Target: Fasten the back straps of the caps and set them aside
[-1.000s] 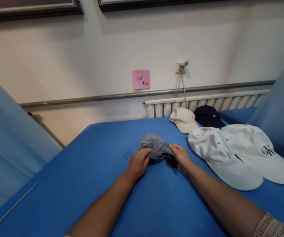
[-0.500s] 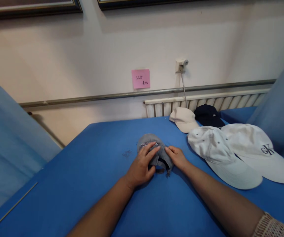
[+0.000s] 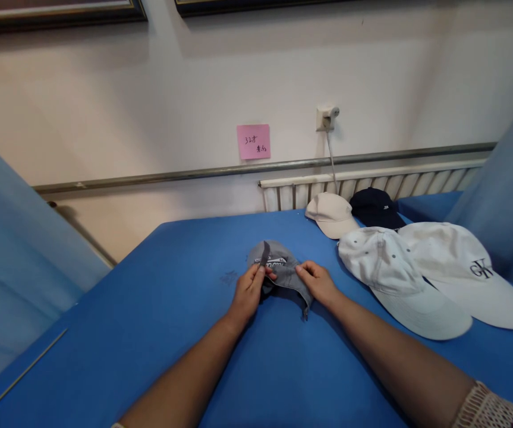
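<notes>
A grey baseball cap [image 3: 285, 274] with white lettering rests on the blue-covered table [image 3: 194, 267], its back opening toward me. My left hand [image 3: 248, 292] pinches the left rear edge of the cap, where a dark strap end sticks up past the thumb. On the other side of the opening, my right hand [image 3: 318, 283] grips the cap's rim between thumb and fingers. The strap is parted, and a small buckle end hangs below the right side. Most of the cap's brim is hidden from view.
To the right lie a pale mint cap [image 3: 392, 276], a white cap [image 3: 456, 255] with dark letters, a beige cap [image 3: 331, 213] and a navy cap [image 3: 374, 207]. A thin stick [image 3: 24, 371] lies at the left edge. Blue curtains [image 3: 10, 255] flank the table; a radiator [image 3: 372, 178] stands behind.
My left hand has moved off the cap's top and now pinches its left rear edge. The strap end has come up and the back opening is wider. My right hand stays in place.
</notes>
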A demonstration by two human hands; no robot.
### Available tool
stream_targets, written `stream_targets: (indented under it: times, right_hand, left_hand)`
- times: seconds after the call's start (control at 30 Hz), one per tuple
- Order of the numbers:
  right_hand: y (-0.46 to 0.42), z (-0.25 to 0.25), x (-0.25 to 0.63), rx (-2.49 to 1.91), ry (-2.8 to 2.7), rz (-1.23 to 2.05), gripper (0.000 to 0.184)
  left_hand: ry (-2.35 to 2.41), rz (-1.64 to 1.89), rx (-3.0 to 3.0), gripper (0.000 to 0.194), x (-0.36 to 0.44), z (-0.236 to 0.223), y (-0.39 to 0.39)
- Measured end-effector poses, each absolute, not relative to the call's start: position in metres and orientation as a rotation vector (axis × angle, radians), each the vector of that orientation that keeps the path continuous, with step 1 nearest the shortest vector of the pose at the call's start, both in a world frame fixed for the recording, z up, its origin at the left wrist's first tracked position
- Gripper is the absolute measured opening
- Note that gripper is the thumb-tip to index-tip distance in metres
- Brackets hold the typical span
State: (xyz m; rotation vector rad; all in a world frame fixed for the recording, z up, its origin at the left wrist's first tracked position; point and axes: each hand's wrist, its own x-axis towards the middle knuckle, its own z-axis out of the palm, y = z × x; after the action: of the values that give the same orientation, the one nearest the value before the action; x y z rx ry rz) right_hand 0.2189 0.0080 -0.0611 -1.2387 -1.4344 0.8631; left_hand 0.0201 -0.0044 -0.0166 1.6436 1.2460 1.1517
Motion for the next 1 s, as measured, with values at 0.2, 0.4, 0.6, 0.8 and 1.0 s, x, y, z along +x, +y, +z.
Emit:
stream_targets:
  times: [0.2,0.4,0.6,0.8,1.0]
  right_hand:
    - [-0.014,-0.034,0.226,-1.160,-1.406,0.499,0.023]
    - [-0.031,-0.026,0.220,-1.036,-1.943,0.589,0.033]
    - [-0.025,-0.035,0.215,-1.135,-2.096,0.634,0.013]
    - [-0.023,-0.045,0.218,-1.064,-2.156,0.676,0.029]
    - [-0.017,-0.053,0.214,-1.054,-1.872,0.938,0.023]
  left_hand:
    - [1.178,1.328,1.328,0.044,0.018,-0.020,0.001]
    - [1.084,1.473,1.069,0.042,0.018,-0.020,0.004]
    - [1.104,1.428,1.135,0.038,0.016,-0.025,0.004]
    - [1.161,1.380,1.273,0.029,0.017,-0.026,0.005]
    - [1.146,1.446,1.502,0.035,0.019,-0.021,-0.003]
